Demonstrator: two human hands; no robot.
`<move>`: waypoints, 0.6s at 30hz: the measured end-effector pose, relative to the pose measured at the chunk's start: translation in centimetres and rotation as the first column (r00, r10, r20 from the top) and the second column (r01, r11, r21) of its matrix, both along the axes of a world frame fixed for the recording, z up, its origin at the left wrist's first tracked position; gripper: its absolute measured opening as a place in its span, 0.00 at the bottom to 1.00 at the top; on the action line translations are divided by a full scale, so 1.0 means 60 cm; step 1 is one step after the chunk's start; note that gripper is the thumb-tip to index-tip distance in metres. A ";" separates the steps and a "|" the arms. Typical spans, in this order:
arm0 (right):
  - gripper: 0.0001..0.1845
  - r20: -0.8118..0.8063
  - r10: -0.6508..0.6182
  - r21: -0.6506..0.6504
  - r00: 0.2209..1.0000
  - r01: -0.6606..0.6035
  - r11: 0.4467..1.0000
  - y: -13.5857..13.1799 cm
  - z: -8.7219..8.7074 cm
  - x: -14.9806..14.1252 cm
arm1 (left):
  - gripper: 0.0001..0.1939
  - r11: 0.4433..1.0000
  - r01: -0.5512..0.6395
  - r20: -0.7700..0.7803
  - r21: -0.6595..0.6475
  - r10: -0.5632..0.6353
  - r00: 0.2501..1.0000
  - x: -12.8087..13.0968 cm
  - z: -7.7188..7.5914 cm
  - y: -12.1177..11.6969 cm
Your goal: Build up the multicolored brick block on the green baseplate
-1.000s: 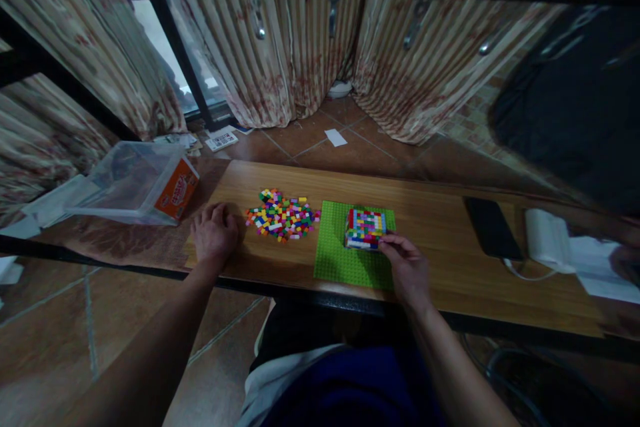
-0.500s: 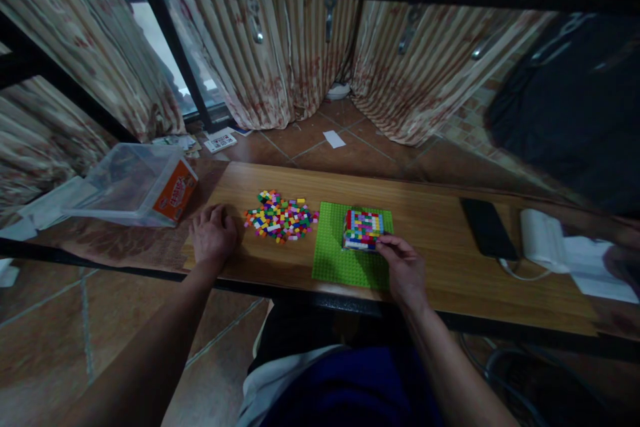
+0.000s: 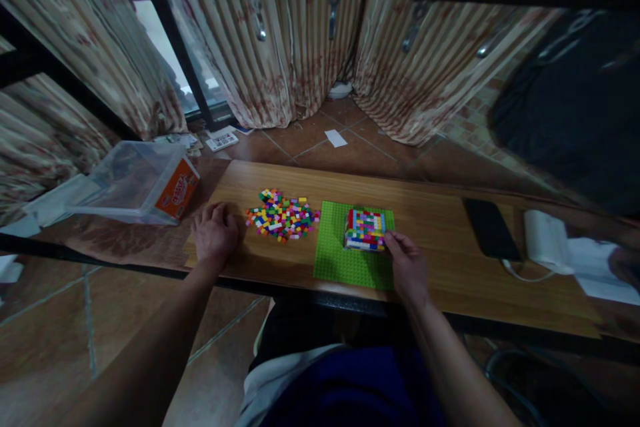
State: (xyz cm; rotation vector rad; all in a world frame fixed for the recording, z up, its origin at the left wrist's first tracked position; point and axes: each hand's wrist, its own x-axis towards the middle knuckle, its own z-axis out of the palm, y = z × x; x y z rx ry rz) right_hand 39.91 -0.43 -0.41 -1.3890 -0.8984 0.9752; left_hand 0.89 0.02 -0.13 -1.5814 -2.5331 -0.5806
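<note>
A block build of small coloured toy bricks (image 3: 366,227) stands on a green baseplate (image 3: 331,260), right of its middle. At the build's right front corner is my right hand (image 3: 409,263), thumb and fingers closed against its side. Whatever lies between those fingertips is hidden. My left hand (image 3: 215,233) rests palm down on the left end of the wooden board, fingers slightly bent and holding nothing. Between this hand and the baseplate lies a loose pile of mixed toy bricks (image 3: 283,219).
A clear plastic tub (image 3: 125,183) with an orange label lies at the left. On the right are a black phone (image 3: 491,228), a white power bank (image 3: 546,240) joined to a cable, and white paper (image 3: 603,270). The wooden board (image 3: 280,267) ends at a dark front edge.
My right hand's fingertips have shifted slightly right along the build's corner. The left hand stays on the board. The whole view has shifted a little.
</note>
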 end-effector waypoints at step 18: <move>0.20 0.597 -0.148 0.214 0.788 0.021 0.977 -0.029 0.034 -0.012 | 0.22 1.000 -0.013 0.010 -0.028 0.013 1.000 0.004 0.000 -0.003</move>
